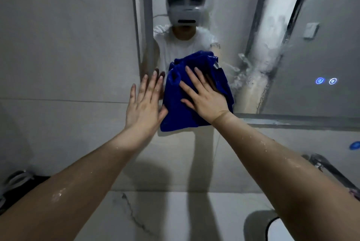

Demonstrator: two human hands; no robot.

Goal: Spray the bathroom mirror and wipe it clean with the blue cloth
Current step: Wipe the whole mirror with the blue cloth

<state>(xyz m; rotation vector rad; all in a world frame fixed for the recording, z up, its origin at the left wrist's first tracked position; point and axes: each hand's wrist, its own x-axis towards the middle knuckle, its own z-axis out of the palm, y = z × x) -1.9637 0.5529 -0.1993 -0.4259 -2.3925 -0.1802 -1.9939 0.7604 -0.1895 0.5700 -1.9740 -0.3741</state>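
The bathroom mirror [243, 26] fills the upper right, wet and streaked with spray and foam. A bunched blue cloth [181, 112] lies against the mirror's lower left corner and hangs below its bottom edge. My right hand [204, 98] presses flat on the cloth with fingers spread. My left hand [145, 102] is flat with fingers apart at the mirror's left edge, its thumb touching the cloth's left side. No spray bottle is in view.
Grey wall tiles [64, 46] surround the mirror. Two lit touch buttons [326, 80] glow on the mirror at right. A metal tap [321, 165] and a basin rim [272, 227] sit at lower right. A dark object [17, 184] lies at lower left on the counter.
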